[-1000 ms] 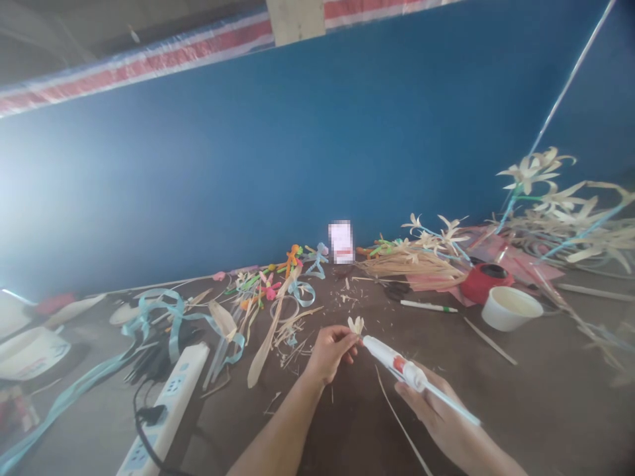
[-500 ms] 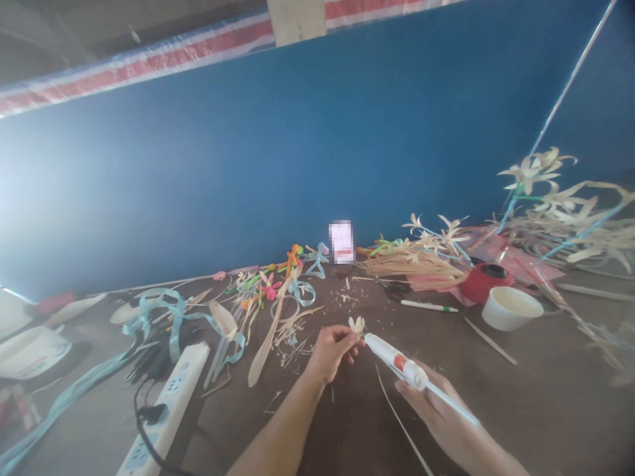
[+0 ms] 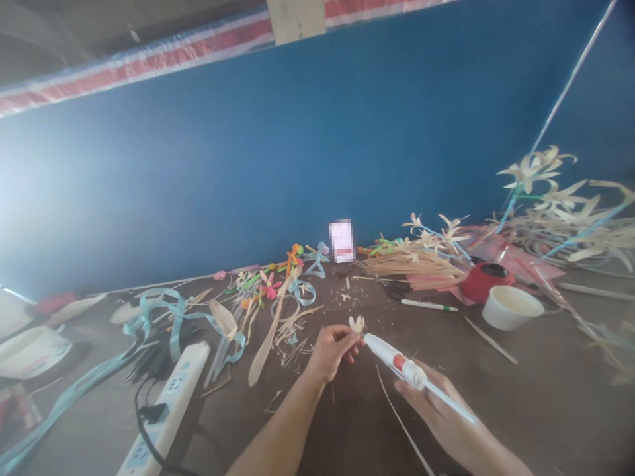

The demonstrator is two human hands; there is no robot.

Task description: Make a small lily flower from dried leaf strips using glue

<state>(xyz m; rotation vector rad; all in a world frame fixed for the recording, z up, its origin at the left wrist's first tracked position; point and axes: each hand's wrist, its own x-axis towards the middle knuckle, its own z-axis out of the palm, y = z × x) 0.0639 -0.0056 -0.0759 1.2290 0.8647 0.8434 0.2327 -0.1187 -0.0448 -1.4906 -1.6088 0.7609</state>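
Observation:
Between the thumb and fingers of my left hand (image 3: 335, 350) is a small cream-coloured flower (image 3: 356, 324), its petals pointing up. My right hand (image 3: 436, 403) is closed around a white glue gun (image 3: 397, 360) with a red mark on its side. A clear glue stick (image 3: 451, 402) sticks out of its back end. The gun's nozzle is at the base of the flower, close to my left fingertips; whether it touches cannot be made out. The trigger is hidden by the gun and hand.
A white power strip (image 3: 166, 410) with a black plug lies at left near blue ribbon (image 3: 173, 330). Dried husk strips (image 3: 268, 337) and colourful pipe-cleaner figures (image 3: 294, 258) lie behind my left hand. At right are a white cup (image 3: 510, 309), a red tape roll (image 3: 483, 283), a pen (image 3: 429, 306) and husk flowers (image 3: 530, 173).
Hands, flower and glue gun are almost where they were. The glue gun has shifted very slightly to the left.

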